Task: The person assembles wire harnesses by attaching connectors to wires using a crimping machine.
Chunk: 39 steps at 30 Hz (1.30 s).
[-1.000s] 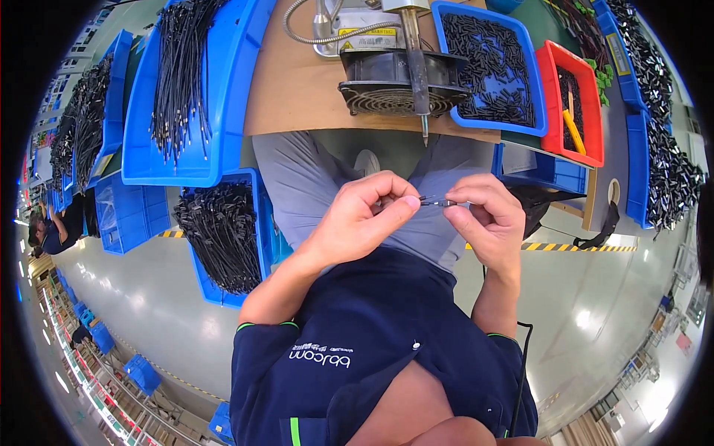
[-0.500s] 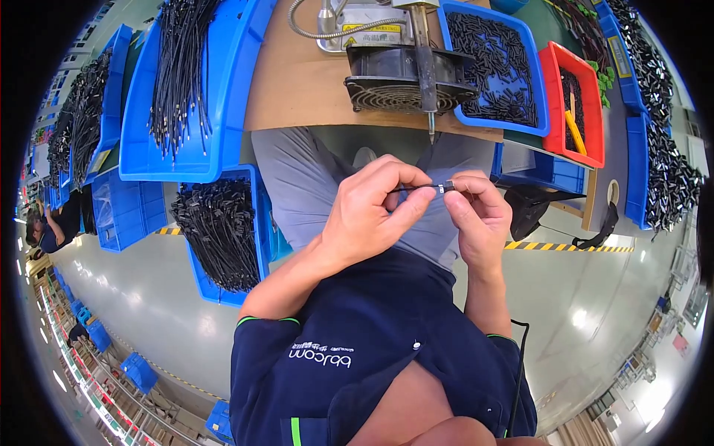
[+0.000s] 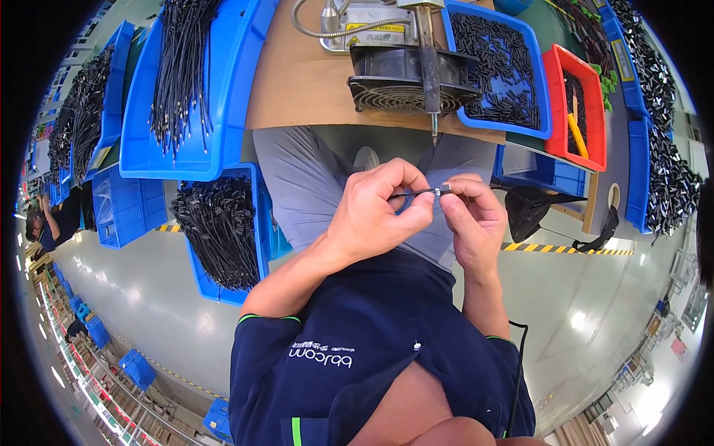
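Observation:
Above my lap, my left hand (image 3: 378, 212) is closed in a pinch on a thin black cable (image 3: 404, 195). The cable's end carries a small black connector (image 3: 437, 191) with a pale mark on it. My right hand (image 3: 478, 221) pinches the far end of that connector between thumb and forefinger, so the fingertips of both hands are close together. Beyond them, the thin metal tip of a soldering iron (image 3: 434, 128) points down past the table's near edge.
A black fan (image 3: 401, 74) stands on the brown tabletop (image 3: 297, 89). Blue bins of black cables (image 3: 216, 234) lie to the left. To the right are a blue tray (image 3: 548, 111) of small black parts and a red bin (image 3: 552, 89) holding a yellow-handled tool (image 3: 576, 135).
The connector has shifted slightly left, and more of it shows between my fingertips. My right thumb and forefinger have moved a little left with it. Both hands keep their pinch.

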Each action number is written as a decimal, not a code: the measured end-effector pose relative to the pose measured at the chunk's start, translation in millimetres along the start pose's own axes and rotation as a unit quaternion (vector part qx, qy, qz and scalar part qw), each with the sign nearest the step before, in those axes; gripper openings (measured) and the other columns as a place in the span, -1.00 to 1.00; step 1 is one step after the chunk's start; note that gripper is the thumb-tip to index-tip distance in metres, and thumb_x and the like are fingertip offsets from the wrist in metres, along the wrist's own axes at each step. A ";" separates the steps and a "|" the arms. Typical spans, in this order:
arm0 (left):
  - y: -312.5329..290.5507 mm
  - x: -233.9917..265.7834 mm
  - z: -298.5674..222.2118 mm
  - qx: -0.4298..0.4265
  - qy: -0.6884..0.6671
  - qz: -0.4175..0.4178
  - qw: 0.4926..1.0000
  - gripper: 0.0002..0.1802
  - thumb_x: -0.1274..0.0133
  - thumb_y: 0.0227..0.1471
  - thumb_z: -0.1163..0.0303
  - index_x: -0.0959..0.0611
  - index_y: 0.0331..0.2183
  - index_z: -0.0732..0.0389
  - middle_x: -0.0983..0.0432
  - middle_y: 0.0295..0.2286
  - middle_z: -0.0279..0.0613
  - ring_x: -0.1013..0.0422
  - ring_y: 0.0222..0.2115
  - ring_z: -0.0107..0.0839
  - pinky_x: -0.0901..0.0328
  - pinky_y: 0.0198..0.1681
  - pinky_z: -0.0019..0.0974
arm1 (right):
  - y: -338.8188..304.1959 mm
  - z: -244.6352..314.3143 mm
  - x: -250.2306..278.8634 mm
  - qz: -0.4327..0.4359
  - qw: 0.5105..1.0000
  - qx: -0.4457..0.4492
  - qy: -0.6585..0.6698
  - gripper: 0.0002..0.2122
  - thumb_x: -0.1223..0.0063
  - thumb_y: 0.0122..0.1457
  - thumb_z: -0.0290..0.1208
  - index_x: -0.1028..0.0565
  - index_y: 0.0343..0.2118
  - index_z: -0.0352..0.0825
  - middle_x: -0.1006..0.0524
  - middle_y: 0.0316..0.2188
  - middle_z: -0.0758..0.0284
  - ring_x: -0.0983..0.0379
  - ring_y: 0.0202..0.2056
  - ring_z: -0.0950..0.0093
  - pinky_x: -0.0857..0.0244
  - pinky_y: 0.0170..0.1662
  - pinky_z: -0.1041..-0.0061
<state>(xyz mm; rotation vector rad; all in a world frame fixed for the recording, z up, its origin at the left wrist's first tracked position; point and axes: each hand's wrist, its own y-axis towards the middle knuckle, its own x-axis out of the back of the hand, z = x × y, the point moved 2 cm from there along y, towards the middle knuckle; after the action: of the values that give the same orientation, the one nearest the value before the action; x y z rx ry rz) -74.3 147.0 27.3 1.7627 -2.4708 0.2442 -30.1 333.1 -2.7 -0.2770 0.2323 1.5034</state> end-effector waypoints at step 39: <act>13.2 18.8 -29.8 -0.079 0.126 -0.026 0.989 -0.84 -0.27 -0.07 0.47 -0.62 -0.39 0.26 -0.59 -0.51 -0.15 -0.45 -0.61 -0.32 -0.34 -0.55 -0.28 | 20.9 34.9 -28.5 0.012 0.903 0.272 -0.331 -0.88 -0.31 0.02 -0.69 -0.59 -0.38 -0.42 -0.61 -0.20 0.18 -0.59 -0.25 0.35 -0.50 -0.21 0.44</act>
<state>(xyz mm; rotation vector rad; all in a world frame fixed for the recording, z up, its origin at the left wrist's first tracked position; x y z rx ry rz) -93.3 139.3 58.9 1.6189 -2.2015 0.2445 -53.2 318.4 38.7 0.6837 0.0984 1.4094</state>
